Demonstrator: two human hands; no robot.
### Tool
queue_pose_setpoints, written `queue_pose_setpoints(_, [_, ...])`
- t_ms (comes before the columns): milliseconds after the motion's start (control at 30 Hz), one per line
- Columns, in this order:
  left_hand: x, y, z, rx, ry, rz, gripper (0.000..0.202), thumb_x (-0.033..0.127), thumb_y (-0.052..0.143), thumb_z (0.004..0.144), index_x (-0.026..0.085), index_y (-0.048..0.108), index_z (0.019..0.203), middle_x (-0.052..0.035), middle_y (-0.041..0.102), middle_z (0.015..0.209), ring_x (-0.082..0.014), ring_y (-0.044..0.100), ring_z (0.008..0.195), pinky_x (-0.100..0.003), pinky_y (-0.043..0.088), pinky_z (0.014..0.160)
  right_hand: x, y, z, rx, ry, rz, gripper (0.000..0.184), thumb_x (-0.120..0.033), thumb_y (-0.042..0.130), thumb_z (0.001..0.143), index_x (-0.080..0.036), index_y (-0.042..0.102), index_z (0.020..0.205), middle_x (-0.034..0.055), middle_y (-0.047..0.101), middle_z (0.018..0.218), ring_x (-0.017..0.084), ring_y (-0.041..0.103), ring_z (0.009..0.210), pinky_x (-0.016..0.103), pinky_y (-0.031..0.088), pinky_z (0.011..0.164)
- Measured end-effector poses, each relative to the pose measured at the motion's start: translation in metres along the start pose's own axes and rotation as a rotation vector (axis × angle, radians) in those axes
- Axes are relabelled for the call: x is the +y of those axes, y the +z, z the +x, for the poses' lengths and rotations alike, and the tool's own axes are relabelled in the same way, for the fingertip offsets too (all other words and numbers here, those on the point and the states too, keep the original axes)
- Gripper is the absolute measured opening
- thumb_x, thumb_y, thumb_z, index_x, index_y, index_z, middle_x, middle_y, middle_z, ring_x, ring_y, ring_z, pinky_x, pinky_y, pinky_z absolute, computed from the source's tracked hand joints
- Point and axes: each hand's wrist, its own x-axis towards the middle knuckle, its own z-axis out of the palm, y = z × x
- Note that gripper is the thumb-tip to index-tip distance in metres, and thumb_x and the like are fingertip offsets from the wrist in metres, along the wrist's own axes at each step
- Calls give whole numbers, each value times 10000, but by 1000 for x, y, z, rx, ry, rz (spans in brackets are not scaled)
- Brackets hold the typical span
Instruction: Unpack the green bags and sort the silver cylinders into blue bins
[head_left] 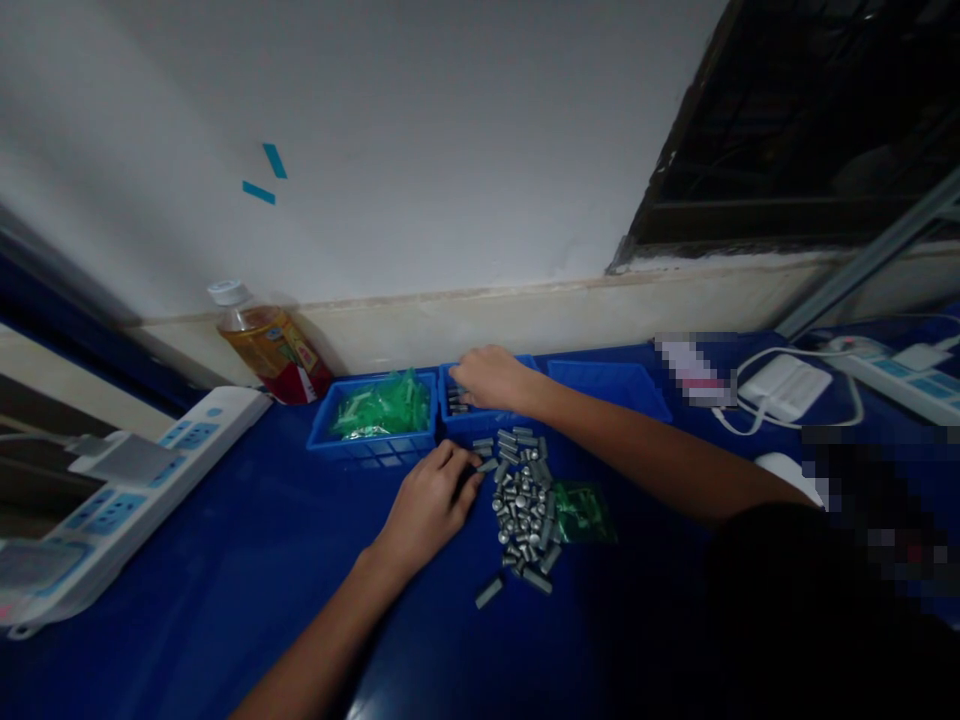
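My left hand [433, 497] rests at the left edge of a loose pile of small grey metal pins [523, 505] on the blue table. Its thumb and forefinger close on one short metal pin [487, 465]. Over the middle blue bin [517, 365] is my right hand [489, 378], fingers curled downward beside several metal pieces [457, 400] inside. Whatever its fingertips hold is hidden. Against the pile's right side lies a green clear bag [585, 512] with small pieces in it. One pin [489, 592] sits apart at the near edge.
A left blue bin [322, 428] holds green plastic bags [382, 405]; a right blue bin [611, 385] stands behind my right forearm. A drink bottle [274, 350] leans near the wall. Power strips [142, 490] lie at both sides, with a white charger [787, 387] and cable at right.
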Motion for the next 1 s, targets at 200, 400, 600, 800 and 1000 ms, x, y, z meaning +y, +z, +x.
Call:
queue_pose_setpoints(200, [0,2,-1,20,3,-3,167,276,426,913,198,560,977,-56,550,959,-200,569,886,-334,468,808,0,5,4,60,13,87,196,-230,541,830,-122,641,959,154,673,963,267,628,884,334,442,699])
queue_pose_setpoints(400, [0,0,-2,54,-34,-65,140,282,503,869,185,568,948,-48,569,917,-202,571,873,-316,454,774,3,5,-36,442,34,413,165,-270,504,883,-156,599,813,51,629,807,163,556,778,276,388,705])
queue_pose_setpoints(600, [17,-12,-1,158,-117,-317,179,287,462,886,160,562,809,-7,573,723,-134,538,651,-232,410,608,-43,31,-129,609,35,517,144,-211,509,860,-146,558,979,58,598,840,181,520,791,312,393,726])
queue_pose_setpoints(800, [35,-4,-6,98,-49,-473,232,311,451,904,152,552,770,0,543,701,-120,512,644,-219,390,599,-64,41,-154,557,59,460,96,-199,483,875,-172,554,933,51,600,844,192,523,787,341,393,730])
queue_pose_setpoints(1000, [34,3,-9,92,-22,-475,249,298,438,919,157,518,730,12,510,664,-112,495,619,-219,386,592,-66,41,-146,545,28,612,97,-159,456,869,-153,537,921,68,594,827,188,523,784,330,432,732])
